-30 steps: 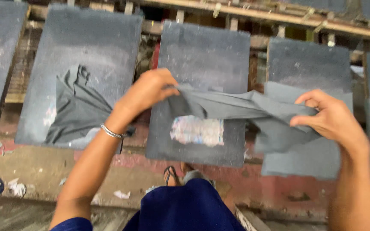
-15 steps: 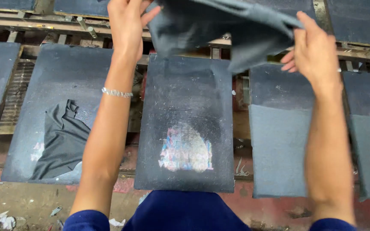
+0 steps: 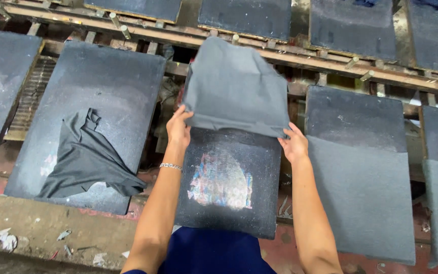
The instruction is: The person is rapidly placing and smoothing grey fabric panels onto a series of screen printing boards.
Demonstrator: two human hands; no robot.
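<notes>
Worker spreads grey cloth (image 3: 235, 86) over far half of dark printing board (image 3: 229, 182); cloth, held overhead a moment ago, now lowered. Left hand (image 3: 178, 128) and right hand (image 3: 295, 144) pinch its near edge (faded ink patch (image 3: 220, 178) uncovered). Crumpled dark garment (image 3: 84, 157) lies on neighbouring board.

No packages, labels, signs or screens anywhere before you among these dark printing boards.
</notes>
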